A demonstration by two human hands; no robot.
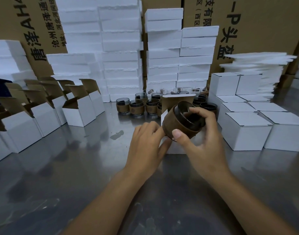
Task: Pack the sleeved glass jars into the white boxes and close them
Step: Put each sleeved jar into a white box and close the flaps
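Note:
My right hand [201, 143] grips a glass jar with a brown sleeve [176, 123], tilted on its side above an open white box [173, 147] in the middle of the metal table. The box's lid flap [176, 100] stands up behind the jar. My left hand [145, 146] holds the box's left side, fingers curled at its edge. Several more sleeved jars [137, 107] stand in a cluster behind the box.
Open white boxes [79, 111] line the left side of the steel table [77, 167]. Closed white boxes [247, 131] are stacked on the right. White foam blocks [121, 48] and brown cartons [257, 22] rise along the back.

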